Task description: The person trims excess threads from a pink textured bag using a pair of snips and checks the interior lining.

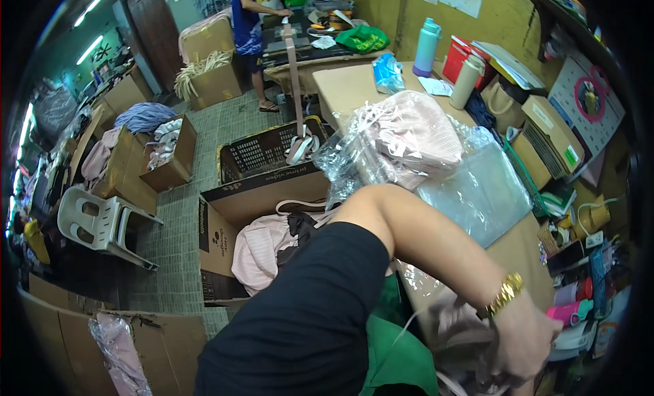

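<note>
My left arm, in a dark sleeve, crosses the view from the lower edge and bends to the right. A gold watch circles its wrist. My left hand is curled, its back up, over pinkish-grey fabric at the table's near right corner. The fabric is blurred, and a pale strap or cord runs beside it. My right hand is not in view. Beyond my forearm, a pale pink ribbed fabric bundle sits on clear plastic bags on the cardboard-coloured tabletop.
Left of the table, an open cardboard box holds pink ribbed fabric pieces, with a black crate behind it. Bottles, papers and boxes crowd the table's right side. A white plastic chair stands left; another person stands at the far table.
</note>
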Motion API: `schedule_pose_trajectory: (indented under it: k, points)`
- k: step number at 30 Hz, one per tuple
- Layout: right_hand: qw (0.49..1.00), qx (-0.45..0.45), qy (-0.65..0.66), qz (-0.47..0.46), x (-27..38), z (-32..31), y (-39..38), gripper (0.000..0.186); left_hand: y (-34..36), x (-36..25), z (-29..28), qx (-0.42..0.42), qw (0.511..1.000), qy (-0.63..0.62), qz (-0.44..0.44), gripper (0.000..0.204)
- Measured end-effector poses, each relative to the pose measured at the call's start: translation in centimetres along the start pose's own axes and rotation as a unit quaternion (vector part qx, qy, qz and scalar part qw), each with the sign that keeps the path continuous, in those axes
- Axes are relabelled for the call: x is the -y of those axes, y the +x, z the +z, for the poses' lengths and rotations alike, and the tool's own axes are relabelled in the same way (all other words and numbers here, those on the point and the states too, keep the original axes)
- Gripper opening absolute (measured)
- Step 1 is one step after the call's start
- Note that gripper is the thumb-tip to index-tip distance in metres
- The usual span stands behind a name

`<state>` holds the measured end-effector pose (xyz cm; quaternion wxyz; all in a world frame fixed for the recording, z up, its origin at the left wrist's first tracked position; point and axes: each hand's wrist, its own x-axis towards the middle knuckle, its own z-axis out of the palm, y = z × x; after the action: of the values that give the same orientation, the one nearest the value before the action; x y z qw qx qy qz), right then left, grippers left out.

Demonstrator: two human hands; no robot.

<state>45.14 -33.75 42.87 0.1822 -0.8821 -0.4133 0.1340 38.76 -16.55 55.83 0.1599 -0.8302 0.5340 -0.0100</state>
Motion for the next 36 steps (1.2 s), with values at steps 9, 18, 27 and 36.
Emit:
schedule_pose_trajectory:
  k: [9, 18, 27, 36]
  points:
    - [0.999, -0.001, -0.021, -0.028, 0.5, -3.8, 2.2, 0.023, -4.4, 1.4, 2.7, -0.366, 0.911, -0.156, -0.11, 0.025]
    - [0.994, 0.034, -0.059, -0.085, 2.9, -4.6, 4.1, 0.023, -6.2, -1.3, 1.2, 0.032, 0.899, -0.418, -0.128, 0.041]
    - [0.966, 0.068, -0.154, -0.198, 5.9, -5.3, 9.2, 0.022, -7.5, -3.8, 4.2, -0.421, 0.564, -0.692, -0.159, 0.021]
    - [0.955, 0.183, -0.196, -0.13, 5.2, -9.3, 2.6, 0.019, -10.8, -0.1, 1.4, 0.014, 0.983, -0.057, -0.174, 0.035]
